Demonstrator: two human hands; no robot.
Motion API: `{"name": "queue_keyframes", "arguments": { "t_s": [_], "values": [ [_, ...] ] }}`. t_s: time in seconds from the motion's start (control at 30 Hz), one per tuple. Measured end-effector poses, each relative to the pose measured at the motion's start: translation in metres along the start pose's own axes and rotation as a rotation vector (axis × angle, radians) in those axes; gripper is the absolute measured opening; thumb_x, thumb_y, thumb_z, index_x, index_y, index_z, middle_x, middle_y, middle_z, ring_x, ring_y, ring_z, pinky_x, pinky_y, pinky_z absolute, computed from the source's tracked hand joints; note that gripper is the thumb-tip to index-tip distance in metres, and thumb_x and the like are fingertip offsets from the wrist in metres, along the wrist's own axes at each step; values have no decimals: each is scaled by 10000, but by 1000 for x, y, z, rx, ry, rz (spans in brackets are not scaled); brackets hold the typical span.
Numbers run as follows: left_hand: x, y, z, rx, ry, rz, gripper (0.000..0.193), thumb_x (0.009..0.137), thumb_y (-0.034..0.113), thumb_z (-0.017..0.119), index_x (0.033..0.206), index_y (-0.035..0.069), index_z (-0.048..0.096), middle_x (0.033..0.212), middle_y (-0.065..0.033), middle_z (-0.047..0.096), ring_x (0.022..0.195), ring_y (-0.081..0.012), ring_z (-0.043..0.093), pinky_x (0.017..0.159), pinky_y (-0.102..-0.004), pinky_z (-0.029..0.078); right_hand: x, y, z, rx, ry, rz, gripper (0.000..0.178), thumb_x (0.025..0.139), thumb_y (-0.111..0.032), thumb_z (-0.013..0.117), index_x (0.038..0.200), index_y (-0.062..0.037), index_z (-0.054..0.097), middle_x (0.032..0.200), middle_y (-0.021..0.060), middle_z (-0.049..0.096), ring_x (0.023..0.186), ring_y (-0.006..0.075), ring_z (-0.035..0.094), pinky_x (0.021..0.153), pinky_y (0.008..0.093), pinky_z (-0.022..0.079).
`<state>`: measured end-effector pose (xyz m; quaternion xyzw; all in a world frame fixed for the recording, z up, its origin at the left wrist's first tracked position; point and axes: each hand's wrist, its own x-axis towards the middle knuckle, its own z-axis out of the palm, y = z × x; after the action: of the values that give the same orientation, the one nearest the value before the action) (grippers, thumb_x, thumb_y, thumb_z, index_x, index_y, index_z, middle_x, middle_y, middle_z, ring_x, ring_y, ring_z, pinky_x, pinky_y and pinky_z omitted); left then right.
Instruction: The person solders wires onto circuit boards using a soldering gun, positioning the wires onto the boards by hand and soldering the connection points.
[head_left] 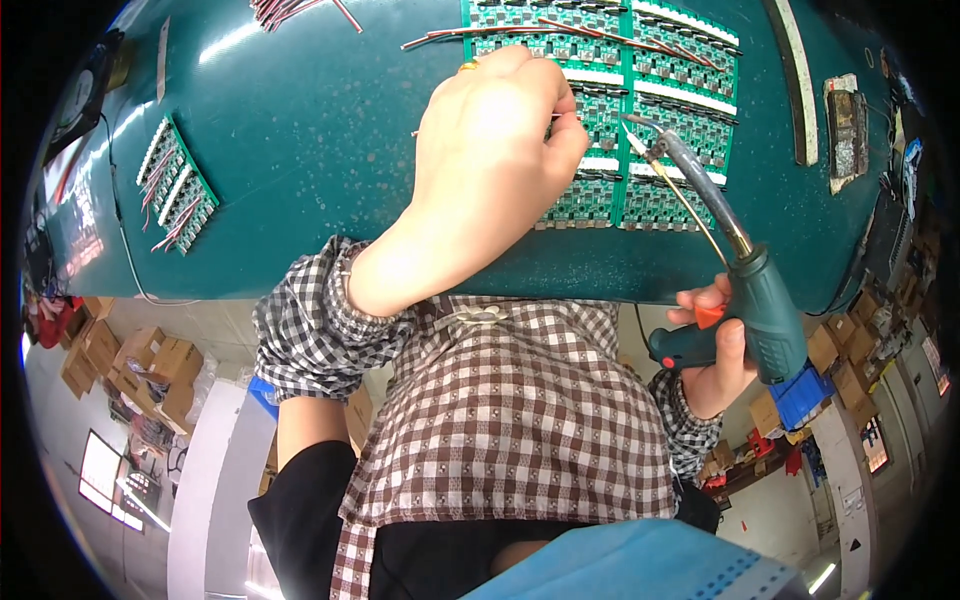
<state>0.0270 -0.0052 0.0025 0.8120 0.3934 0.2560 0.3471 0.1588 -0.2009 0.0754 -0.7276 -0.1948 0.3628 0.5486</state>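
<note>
head view: the circuit-board panel (pixel 602 110) lies on the green table (pixel 320 150), its two columns of small boards meeting at a seam, bright green, packed with dark components and crossed by white strips. red-and-white wires (pixel 600 34) lie across the panel's far rows. the left hand (pixel 495 130) covers part of the panel's left column, thumb and forefinger curled close; whether they clamp anything i cannot tell. nearer the person than the panel, to its right, the right hand (pixel 728 365) is wrapped around a dark-green soldering gun (pixel 770 310), its tip pointing toward the seam.
</note>
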Motion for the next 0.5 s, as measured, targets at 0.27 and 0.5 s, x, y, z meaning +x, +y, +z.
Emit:
{"name": "queue_keyframes", "arguments": {
  "t_s": [0.27,0.5],
  "values": [
    [-1,-1,2,-14,11,18,105,646,20,631,692,41,538,612,-46,447,563,-191,459,529,-315,397,0,-3,3,12,7,39,436,801,-203,648,1101,85,518,899,166,605,782,270,634,642,355,568],
    [-1,-2,2,-21,28,18,109,641,19,635,693,42,541,613,-45,450,566,-190,460,529,-315,396,1,-4,6,0,-10,22,428,807,-193,645,1107,86,518,906,172,601,779,267,631,648,354,569]
  ]
}}
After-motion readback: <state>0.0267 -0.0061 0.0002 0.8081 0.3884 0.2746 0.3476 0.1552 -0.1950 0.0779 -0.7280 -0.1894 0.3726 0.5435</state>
